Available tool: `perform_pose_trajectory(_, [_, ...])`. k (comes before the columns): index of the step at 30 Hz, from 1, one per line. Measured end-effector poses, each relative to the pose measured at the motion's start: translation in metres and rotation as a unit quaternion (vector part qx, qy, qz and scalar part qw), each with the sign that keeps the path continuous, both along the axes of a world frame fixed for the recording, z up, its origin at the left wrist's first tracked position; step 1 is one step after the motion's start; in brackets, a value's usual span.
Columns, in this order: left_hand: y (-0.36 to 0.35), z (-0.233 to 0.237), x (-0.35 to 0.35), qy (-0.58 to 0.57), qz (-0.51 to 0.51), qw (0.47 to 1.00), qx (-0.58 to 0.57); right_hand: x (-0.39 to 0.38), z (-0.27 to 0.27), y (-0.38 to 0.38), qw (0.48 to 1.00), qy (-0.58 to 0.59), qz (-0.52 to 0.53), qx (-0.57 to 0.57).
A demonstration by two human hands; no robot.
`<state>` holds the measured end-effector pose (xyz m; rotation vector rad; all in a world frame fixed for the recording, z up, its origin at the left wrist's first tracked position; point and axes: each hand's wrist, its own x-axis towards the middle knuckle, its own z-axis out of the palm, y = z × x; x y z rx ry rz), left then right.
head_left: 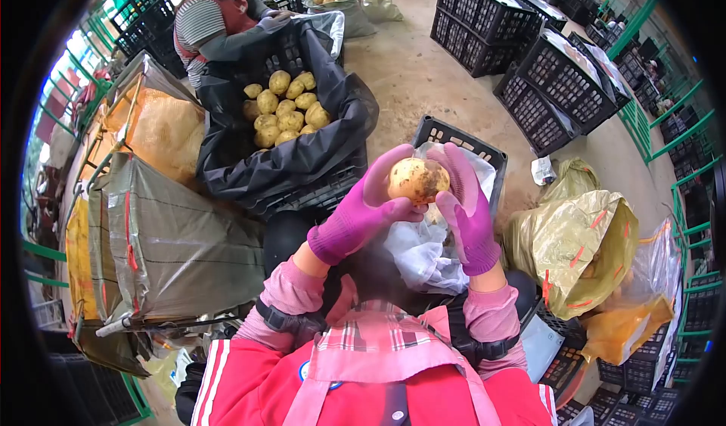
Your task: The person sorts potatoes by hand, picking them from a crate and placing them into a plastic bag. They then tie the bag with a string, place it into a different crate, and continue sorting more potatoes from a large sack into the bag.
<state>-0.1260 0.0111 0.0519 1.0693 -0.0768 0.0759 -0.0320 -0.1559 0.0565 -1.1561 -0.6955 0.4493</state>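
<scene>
A pale potato (418, 181) with brown dirt patches on its right side is held up between my two gloved hands. The fingers of my left hand (370, 206), in a purple-pink glove, curve around its left side and underside. On the other side my right hand (470, 214), gloved alike, holds it with thumb and fingers. Beneath my hands is a black crate (461, 144) with white plastic (427, 256) in and over it. Ahead to the left, several potatoes (286, 112) lie in a crate lined with black cloth (291, 170).
Another person (219, 29) stands behind the lined crate. Grey-green sacks (178, 237) fill the left side. An open yellowish sack (578, 248) sits at the right. Stacked black crates (484, 21) stand at the back right on the concrete floor (404, 70).
</scene>
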Motion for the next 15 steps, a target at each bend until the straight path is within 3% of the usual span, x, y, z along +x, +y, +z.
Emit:
perform_pose_trajectory(3, [-0.004, -0.002, -0.002, -0.028, 0.019, 0.999, 0.028, -0.002, -0.005, 0.003, 0.986, -0.138, -0.028, -0.093])
perform_pose_trajectory(4, [-0.007, -0.004, -0.002, -0.035, 0.038, 0.997, 0.059, -0.006, -0.010, 0.009, 0.986, -0.120, -0.060, -0.099])
perform_pose_trajectory(7, [-0.009, -0.019, 0.000, -0.074, 0.103, 0.978, 0.166, -0.019, -0.001, 0.014, 0.937, -0.251, -0.176, -0.168])
perform_pose_trajectory(13, [-0.018, -0.017, 0.000, -0.091, 0.155, 0.958, 0.224, -0.026, -0.005, 0.025, 0.912, -0.280, -0.267, -0.135])
perform_pose_trajectory(15, [-0.023, -0.015, 0.000, -0.099, 0.158, 0.954, 0.234, -0.019, -0.004, 0.018, 0.928, -0.241, -0.251, -0.133])
